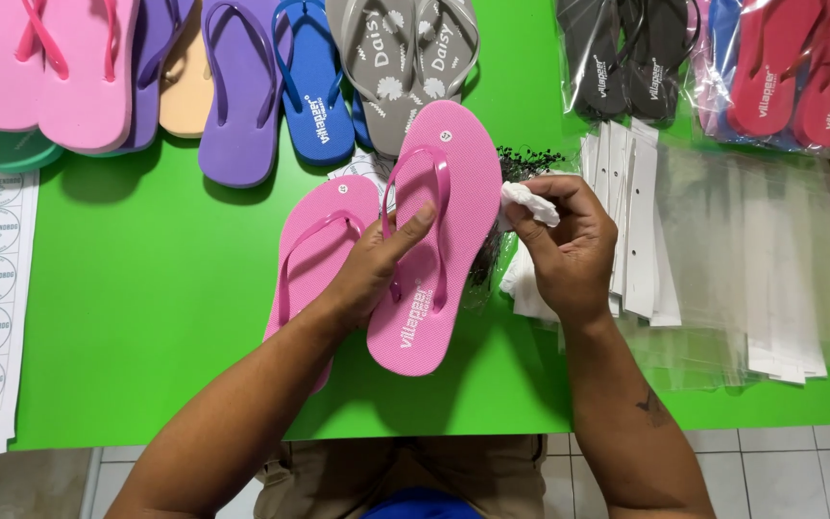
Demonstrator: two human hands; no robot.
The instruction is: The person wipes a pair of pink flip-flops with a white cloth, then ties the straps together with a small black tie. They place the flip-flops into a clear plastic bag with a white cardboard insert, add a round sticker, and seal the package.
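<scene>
Pink and bumpy, a flip-flop is held up over the green table by the left hand, whose thumb presses on its strap, and a second pink flip-flop lies just beside it under that hand. To the side, the right hand is pinched tight on a small white cloth that touches the shoe's edge, close to a stack of clear bags. Farther back lie more flip-flops: purple, blue and grey.
</scene>
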